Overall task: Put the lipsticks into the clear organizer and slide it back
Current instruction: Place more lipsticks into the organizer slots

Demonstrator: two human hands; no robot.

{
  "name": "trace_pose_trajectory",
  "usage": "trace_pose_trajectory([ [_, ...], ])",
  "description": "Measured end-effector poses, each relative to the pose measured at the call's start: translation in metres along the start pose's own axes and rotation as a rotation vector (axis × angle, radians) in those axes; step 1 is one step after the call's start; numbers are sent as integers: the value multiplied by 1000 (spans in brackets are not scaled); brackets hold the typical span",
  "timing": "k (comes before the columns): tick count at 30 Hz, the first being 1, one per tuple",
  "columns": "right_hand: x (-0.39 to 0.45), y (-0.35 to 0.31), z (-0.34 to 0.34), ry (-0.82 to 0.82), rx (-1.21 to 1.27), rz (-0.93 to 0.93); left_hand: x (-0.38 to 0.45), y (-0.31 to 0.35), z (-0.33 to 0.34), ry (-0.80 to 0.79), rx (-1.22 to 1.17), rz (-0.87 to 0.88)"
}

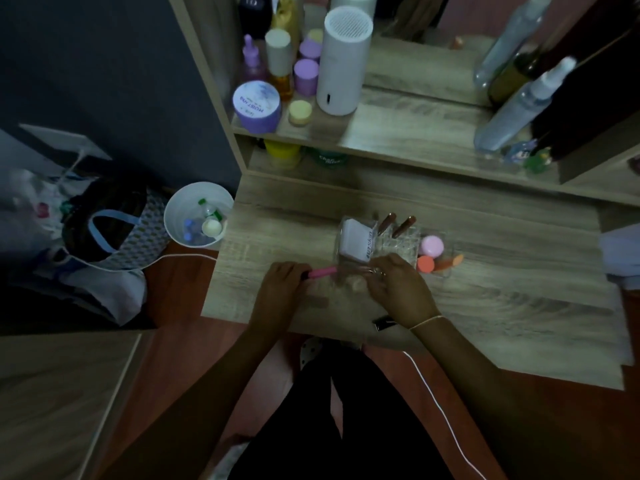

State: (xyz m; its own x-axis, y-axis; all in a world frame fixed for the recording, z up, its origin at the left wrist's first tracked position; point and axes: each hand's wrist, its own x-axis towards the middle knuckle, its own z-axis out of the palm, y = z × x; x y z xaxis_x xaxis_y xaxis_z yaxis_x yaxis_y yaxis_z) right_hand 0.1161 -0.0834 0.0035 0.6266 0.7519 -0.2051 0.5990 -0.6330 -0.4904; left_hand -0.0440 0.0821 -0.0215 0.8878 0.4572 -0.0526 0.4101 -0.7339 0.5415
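Observation:
The clear organizer stands in the middle of the wooden dresser top. Two brown lipsticks stand upright in its back slots, and a white box fills its left part. My left hand holds a pink lipstick lying level, its tip pointing right at the organizer's front left corner. My right hand grips the organizer's front edge. A pink sponge and orange sponges sit in its right compartment.
A small black object lies near the dresser's front edge beside my right wrist. Jars, bottles and a white cylinder crowd the upper shelf. A white bin and a bag stand on the floor at left.

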Motion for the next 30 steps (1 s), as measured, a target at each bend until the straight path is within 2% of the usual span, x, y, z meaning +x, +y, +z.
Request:
trace_pose_trajectory([
  [7, -23, 8, -54, 170, 272, 107, 29, 36, -7, 72, -223, 6],
  [12, -26, 22, -89, 292, 365, 175, 48, 66, -8, 130, -271, 150],
  [18, -12, 43, -108, 373, 293, 155, 62, 79, 4, 107, -266, 164],
  [24, 5, 53, -105, 365, 236, 132, 69, 85, 10, 86, -427, 192],
  [30, 22, 59, -96, 311, 141, 106, 81, 95, 26, 112, -376, 77],
])
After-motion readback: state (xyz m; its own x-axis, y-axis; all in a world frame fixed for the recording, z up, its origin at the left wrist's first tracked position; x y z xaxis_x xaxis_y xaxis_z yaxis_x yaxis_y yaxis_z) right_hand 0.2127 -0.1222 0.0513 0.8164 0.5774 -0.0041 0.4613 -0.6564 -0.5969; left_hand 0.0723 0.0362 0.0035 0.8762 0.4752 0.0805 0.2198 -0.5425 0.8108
